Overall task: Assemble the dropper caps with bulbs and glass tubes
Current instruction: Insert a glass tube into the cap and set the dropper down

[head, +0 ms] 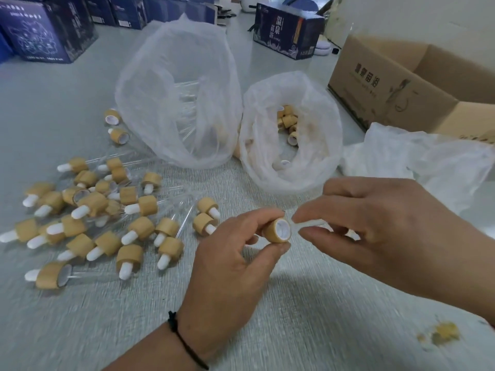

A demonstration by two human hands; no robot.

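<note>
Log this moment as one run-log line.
left hand: holds bamboo cap | right hand: pinches glass tube at cap opening | finished droppers: piled left

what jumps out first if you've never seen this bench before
First, the two hands at centre: the left hand grips a bamboo cap with its open end facing right, while the right hand pinches a glass tube aimed at it. Next, the heap of finished droppers spread across the table's left side. Behind stand two white plastic bags, the right bag holding loose caps.

Cap (277, 230) in L hand (230, 261), tube (310, 224) R
</note>
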